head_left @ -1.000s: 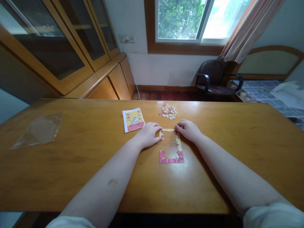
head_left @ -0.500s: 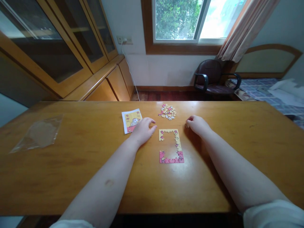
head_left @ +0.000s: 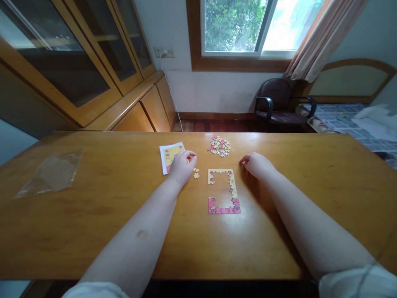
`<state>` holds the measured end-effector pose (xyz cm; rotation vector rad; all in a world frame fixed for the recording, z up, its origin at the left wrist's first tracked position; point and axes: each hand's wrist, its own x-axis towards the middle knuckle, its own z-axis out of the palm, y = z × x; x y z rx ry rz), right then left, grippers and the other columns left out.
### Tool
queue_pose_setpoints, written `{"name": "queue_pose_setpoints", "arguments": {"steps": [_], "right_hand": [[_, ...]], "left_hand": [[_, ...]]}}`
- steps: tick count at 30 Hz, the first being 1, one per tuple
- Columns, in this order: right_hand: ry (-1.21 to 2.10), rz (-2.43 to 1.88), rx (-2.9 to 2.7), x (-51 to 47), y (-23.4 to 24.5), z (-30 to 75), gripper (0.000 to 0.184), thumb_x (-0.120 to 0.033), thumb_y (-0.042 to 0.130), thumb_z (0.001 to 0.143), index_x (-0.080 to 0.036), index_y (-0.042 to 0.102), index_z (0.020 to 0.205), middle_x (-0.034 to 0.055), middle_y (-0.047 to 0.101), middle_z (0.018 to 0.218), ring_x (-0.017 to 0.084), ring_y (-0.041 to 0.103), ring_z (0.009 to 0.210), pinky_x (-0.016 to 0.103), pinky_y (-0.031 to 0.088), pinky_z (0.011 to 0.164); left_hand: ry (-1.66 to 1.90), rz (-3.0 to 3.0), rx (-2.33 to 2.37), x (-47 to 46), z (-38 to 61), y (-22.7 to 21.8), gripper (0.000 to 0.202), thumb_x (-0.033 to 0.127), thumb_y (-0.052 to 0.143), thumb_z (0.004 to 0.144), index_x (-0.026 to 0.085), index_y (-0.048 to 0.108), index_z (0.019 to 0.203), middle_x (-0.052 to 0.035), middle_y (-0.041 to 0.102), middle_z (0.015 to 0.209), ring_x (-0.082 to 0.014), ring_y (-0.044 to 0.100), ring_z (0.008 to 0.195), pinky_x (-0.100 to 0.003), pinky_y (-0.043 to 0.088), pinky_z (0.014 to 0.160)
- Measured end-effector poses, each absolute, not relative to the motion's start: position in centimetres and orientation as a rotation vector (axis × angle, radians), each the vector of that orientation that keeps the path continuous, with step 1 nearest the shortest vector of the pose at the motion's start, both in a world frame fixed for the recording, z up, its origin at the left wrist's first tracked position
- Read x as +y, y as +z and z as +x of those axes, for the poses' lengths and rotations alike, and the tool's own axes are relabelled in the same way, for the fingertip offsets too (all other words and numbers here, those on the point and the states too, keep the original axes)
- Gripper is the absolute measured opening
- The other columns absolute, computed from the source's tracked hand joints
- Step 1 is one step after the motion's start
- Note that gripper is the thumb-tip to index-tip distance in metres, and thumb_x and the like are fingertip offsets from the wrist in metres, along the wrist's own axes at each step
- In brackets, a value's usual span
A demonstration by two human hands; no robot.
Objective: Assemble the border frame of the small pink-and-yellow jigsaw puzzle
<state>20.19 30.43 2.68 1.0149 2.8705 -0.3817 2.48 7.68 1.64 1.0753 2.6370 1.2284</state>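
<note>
A jigsaw puzzle frame (head_left: pixel 235 191) lies on the table, yellow at the top and pink at the bottom, with a gap in its left side. To its left, my left hand (head_left: pixel 182 164) is closed with fingertips pinched together; what is in them is too small to make out. It covers part of the picture sheet (head_left: pixel 166 154). Just beside that hand rest loose yellow puzzle pieces (head_left: pixel 196 175). My right hand (head_left: pixel 258 165) is closed at the right of the frame, its fingertips on a small puzzle piece, mostly hidden. Beyond the frame sits a pile of puzzle pieces (head_left: pixel 220 146).
A clear plastic bag (head_left: pixel 51 174) lies on the left of the wooden table (head_left: pixel 260 244). Past the table's far edge are a dark armchair (head_left: pixel 277 101), a bed (head_left: pixel 341 118) and a window. A glass-door cabinet (head_left: pixel 102 89) stands at the left.
My left hand has drawn slightly left and up, its spread fingers now pinched, uncovering the loose yellow pieces. My right hand has shifted a little left.
</note>
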Motion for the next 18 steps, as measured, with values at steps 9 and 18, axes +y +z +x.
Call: {"name": "queue_pose_setpoints", "arguments": {"steps": [9, 18], "right_hand": [[-0.448, 1.186, 2.895, 30.6, 3.0, 20.4, 0.027, -0.022, 0.052, 0.086, -0.017, 0.072, 0.102, 0.0122, 0.071, 0.103, 0.022, 0.064, 0.087, 0.027, 0.043, 0.071], [-0.62, 0.999, 2.872, 31.1, 1.8, 20.2, 0.021, -0.019, 0.061, 0.078, -0.026, 0.076, 0.091, 0.0025, 0.073, 0.091, 0.017, 0.064, 0.076, 0.023, 0.042, 0.064]], "left_hand": [[1.206, 1.112, 2.651, 7.6, 2.3, 1.7, 0.018, 0.029, 0.052, 0.083, 0.02, 0.067, 0.086, -0.0052, 0.066, 0.093, -0.0199, 0.06, 0.084, -0.035, 0.048, 0.084], [1.049, 1.304, 2.549, 7.5, 2.2, 1.7, 0.02, 0.03, 0.05, 0.085, 0.02, 0.068, 0.086, -0.0039, 0.07, 0.09, -0.0209, 0.062, 0.087, -0.035, 0.048, 0.083]]}}
